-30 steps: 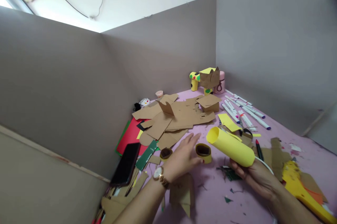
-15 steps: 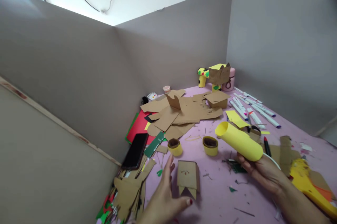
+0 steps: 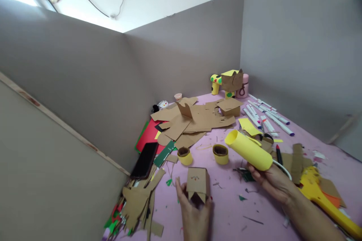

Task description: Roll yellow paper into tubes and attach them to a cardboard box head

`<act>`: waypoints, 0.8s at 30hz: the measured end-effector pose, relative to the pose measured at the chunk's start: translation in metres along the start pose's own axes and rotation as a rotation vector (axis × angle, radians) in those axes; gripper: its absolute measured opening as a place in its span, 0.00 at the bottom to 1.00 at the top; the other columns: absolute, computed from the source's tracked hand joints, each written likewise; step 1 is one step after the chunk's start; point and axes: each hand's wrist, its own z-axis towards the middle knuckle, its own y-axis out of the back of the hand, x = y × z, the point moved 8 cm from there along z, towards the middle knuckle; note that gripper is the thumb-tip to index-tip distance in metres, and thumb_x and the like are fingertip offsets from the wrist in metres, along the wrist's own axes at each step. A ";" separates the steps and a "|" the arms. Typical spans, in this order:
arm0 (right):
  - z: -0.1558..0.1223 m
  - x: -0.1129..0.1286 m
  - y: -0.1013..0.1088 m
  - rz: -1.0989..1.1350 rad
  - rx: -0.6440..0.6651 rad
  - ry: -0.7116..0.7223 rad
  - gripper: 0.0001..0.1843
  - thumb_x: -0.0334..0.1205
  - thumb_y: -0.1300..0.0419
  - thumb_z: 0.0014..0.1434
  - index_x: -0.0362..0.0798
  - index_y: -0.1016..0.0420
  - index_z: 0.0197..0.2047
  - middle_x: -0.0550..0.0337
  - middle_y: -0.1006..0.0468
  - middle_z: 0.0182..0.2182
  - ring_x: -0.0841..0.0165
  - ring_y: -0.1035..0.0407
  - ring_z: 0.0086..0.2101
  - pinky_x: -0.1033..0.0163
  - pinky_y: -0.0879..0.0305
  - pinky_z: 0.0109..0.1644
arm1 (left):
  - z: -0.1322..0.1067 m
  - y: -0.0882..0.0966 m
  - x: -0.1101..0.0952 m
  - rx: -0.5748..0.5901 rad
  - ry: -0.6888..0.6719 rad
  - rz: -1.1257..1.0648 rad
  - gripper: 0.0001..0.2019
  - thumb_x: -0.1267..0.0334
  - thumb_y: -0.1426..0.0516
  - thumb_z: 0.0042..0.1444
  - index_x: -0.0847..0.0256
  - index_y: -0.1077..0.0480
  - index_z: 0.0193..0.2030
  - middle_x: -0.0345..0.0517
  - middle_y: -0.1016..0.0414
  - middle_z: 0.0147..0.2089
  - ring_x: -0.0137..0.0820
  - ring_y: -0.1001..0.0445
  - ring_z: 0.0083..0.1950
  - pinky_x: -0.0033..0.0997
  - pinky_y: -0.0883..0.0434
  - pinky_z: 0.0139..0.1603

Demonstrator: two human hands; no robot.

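Observation:
A small cardboard box point(image 3: 198, 181) with a little face drawn on its top and pointed flaps at the near end sits on the pink table. My left hand point(image 3: 194, 216) is closed around its near end, fingers along the left side and thumb on the right. My right hand point(image 3: 278, 185) holds a yellow paper tube point(image 3: 250, 151) tilted above the table, its open end up and to the left. Just beyond the box stand two short yellow rings lined with cardboard, a left ring point(image 3: 185, 158) and a right ring point(image 3: 221, 157).
A yellow glue gun point(image 3: 318, 195) lies by my right forearm. White markers point(image 3: 271, 120) spread at the back right. Flat cardboard pieces point(image 3: 202, 116) cover the back; a black phone point(image 3: 144, 160) and cardboard scraps point(image 3: 138, 203) lie left. Grey partitions point(image 3: 186, 48) surround the table.
My left hand has moved right and closed from an open reach onto the small cardboard box. My right hand still holds the yellow tube. The view has shifted slightly.

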 end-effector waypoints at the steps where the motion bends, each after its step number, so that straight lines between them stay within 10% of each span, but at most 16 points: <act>1: -0.001 0.001 0.001 0.011 0.000 0.004 0.10 0.27 0.34 0.37 0.47 0.27 0.25 0.65 0.26 0.17 0.75 0.36 0.17 0.75 0.38 0.16 | 0.000 0.007 0.001 -0.079 0.029 -0.017 0.47 0.61 0.49 0.59 0.57 0.90 0.64 0.64 0.53 0.67 0.44 0.45 0.67 0.48 0.39 0.63; 7: -0.003 0.007 0.000 0.071 0.000 0.025 0.11 0.26 0.34 0.36 0.46 0.26 0.26 0.65 0.25 0.16 0.76 0.35 0.18 0.77 0.39 0.16 | 0.017 0.055 -0.065 -0.276 -0.274 -0.004 0.41 0.63 0.50 0.57 0.54 0.78 0.66 0.59 0.55 0.67 0.43 0.50 0.68 0.50 0.44 0.64; 14: -0.002 0.014 0.002 0.118 -0.038 0.046 0.11 0.26 0.33 0.36 0.45 0.26 0.25 0.65 0.27 0.16 0.77 0.36 0.17 0.76 0.40 0.15 | 0.083 0.066 -0.186 0.141 -0.652 0.263 0.35 0.72 0.47 0.47 0.59 0.50 0.64 0.53 0.44 0.62 0.40 0.43 0.64 0.44 0.44 0.64; 24: -0.001 0.016 0.002 0.129 -0.068 0.051 0.08 0.28 0.33 0.37 0.45 0.25 0.25 0.65 0.26 0.15 0.77 0.38 0.16 0.76 0.40 0.15 | 0.110 0.017 -0.208 0.488 -0.714 0.390 0.31 0.63 0.44 0.50 0.62 0.42 0.63 0.52 0.35 0.57 0.42 0.36 0.58 0.43 0.38 0.59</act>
